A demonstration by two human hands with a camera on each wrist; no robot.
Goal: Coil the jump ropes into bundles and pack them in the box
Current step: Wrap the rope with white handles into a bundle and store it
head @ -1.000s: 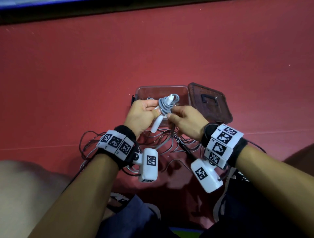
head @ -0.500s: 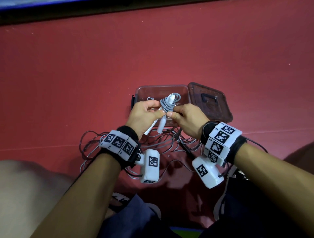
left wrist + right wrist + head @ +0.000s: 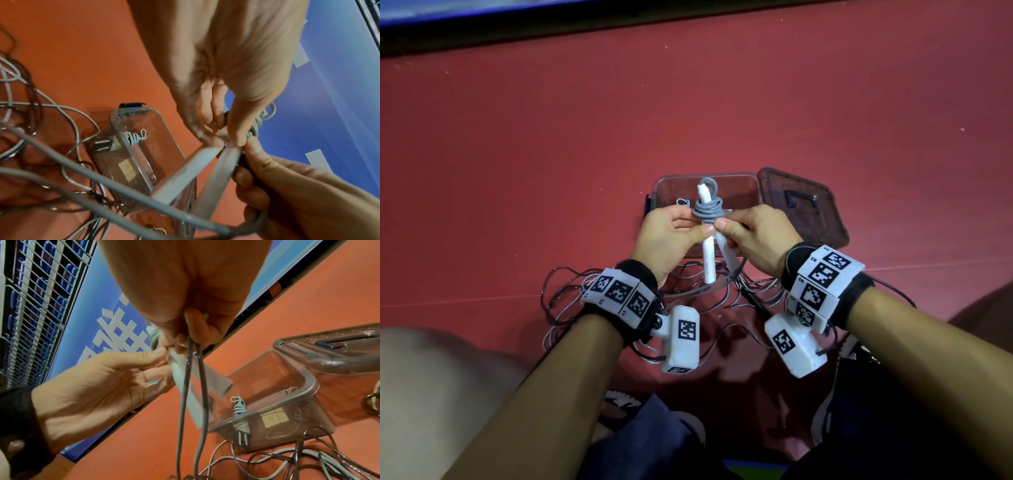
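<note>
Both hands hold one jump rope just above the clear box (image 3: 664,183). Its two white handles (image 3: 709,263) stand nearly upright and side by side, with a grey rope coil (image 3: 708,209) wound round their upper part. My left hand (image 3: 690,226) pinches the handles just under the coil. My right hand (image 3: 731,229) grips the other side and also holds two grey rope strands (image 3: 185,394) that hang down to the floor. A finished grey bundle (image 3: 134,138) lies inside the box (image 3: 144,129), and it shows through the box wall (image 3: 296,402) as the bundle (image 3: 239,407).
The box's brown lid (image 3: 803,205) lies open to the right of the box. A tangle of loose grey and dark ropes (image 3: 571,294) spreads over the red floor under my wrists. My knees and shoes fill the near edge.
The handles have swung from a leftward tilt to nearly upright. Both hands have shifted their hold to just below the coil, which now sits tighter round the handles.
</note>
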